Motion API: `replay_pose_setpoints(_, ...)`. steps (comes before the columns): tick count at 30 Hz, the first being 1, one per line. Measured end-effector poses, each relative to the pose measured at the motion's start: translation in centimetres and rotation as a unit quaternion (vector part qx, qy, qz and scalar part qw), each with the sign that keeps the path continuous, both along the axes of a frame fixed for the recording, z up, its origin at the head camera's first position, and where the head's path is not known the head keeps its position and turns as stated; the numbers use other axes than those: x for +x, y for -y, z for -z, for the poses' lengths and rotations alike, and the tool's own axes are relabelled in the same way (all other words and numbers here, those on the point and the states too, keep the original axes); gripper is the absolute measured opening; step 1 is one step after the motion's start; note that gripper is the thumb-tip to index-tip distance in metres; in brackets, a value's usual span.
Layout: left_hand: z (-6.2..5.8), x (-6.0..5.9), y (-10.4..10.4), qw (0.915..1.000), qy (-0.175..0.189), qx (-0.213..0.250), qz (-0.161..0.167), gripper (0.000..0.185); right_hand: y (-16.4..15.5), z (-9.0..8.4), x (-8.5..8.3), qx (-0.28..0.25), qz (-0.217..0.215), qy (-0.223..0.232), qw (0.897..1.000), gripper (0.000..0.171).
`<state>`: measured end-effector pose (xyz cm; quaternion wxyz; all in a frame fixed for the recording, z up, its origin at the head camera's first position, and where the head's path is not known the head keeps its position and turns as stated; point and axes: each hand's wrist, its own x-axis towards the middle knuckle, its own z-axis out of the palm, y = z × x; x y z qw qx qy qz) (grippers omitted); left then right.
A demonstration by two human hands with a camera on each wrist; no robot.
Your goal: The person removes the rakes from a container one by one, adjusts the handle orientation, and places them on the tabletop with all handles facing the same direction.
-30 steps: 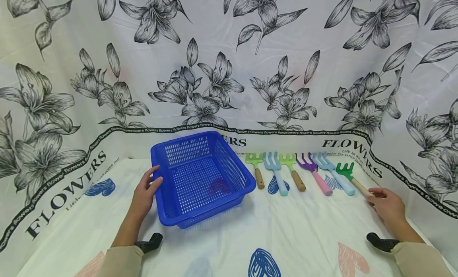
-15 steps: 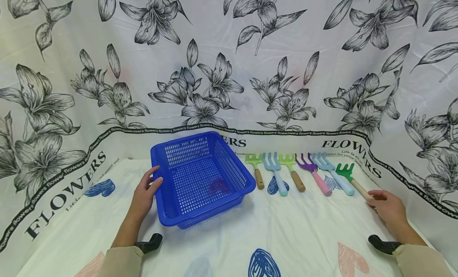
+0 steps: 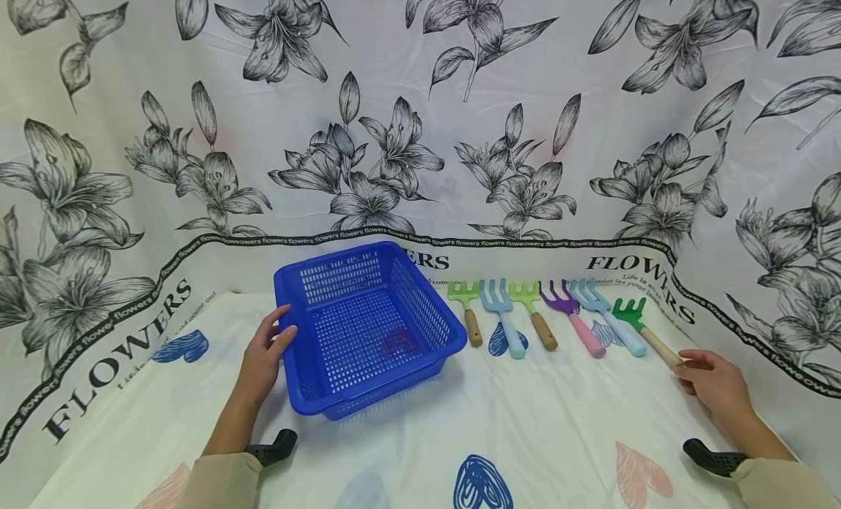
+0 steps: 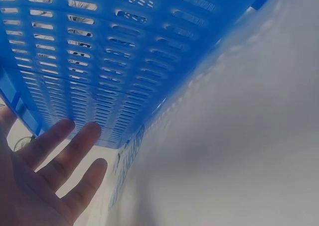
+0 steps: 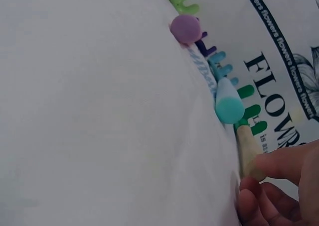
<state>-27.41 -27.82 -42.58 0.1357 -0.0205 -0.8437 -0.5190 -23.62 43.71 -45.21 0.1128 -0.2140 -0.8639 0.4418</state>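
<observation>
A blue perforated basket (image 3: 368, 326) stands left of centre on the white cloth. My left hand (image 3: 266, 352) rests its straight fingers against the basket's left wall; in the left wrist view the fingers (image 4: 75, 146) lie flat on the blue mesh (image 4: 124, 61). To the right lies a row of small garden forks and rakes. The dark green rake (image 3: 640, 325) with a wooden handle is the rightmost. My right hand (image 3: 688, 366) pinches the end of that handle (image 5: 247, 149) between the thumb (image 5: 284, 161) and the curled fingers.
Left of the green rake lie a blue fork (image 3: 607, 318), a purple fork with a pink handle (image 3: 573, 315), a light green rake (image 3: 534, 313), a pale blue fork (image 3: 502, 318) and another light green rake (image 3: 466, 308). The floral cloth (image 3: 420, 129) rises close behind.
</observation>
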Motion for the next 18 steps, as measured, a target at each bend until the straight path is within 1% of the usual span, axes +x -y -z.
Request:
replay_pose_setpoints(4, 0.0, 0.1, 0.1, 1.0, -0.004, 0.003, 0.002, 0.063, 0.2, -0.7, 0.7, -0.016, -0.022, 0.008, 1.0, 0.049)
replay_pose_setpoints(7, -0.2, 0.2, 0.4, 1.0, -0.006, 0.0, -0.003, 0.063, 0.4, -1.3, 0.9, -0.03, -0.04, 0.015, 0.999, 0.052)
replay_pose_setpoints(12, -0.8, 0.3, 0.7, 0.9998, 0.0, -0.019, -0.007, 0.064, 1.0, -2.0, 1.1, -0.022, -0.064, 0.036, 0.997, 0.054)
replay_pose_setpoints(15, -1.1, 0.4, 0.8, 0.9981, -0.009, -0.059, -0.014, 0.063, 1.4, -2.1, 1.3, -0.005, -0.074, 0.049, 0.996, 0.055)
replay_pose_setpoints(17, -1.3, 0.4, 0.8, 0.9942, -0.025, -0.102, -0.023, 0.062, 1.7, -2.2, 1.5, 0.011, -0.087, 0.052, 0.995, 0.055)
replay_pose_setpoints(18, -1.4, 0.4, 0.9, 0.9908, -0.034, -0.128, -0.028, 0.062, 1.8, -2.2, 1.6, 0.023, -0.1, 0.048, 0.994, 0.055)
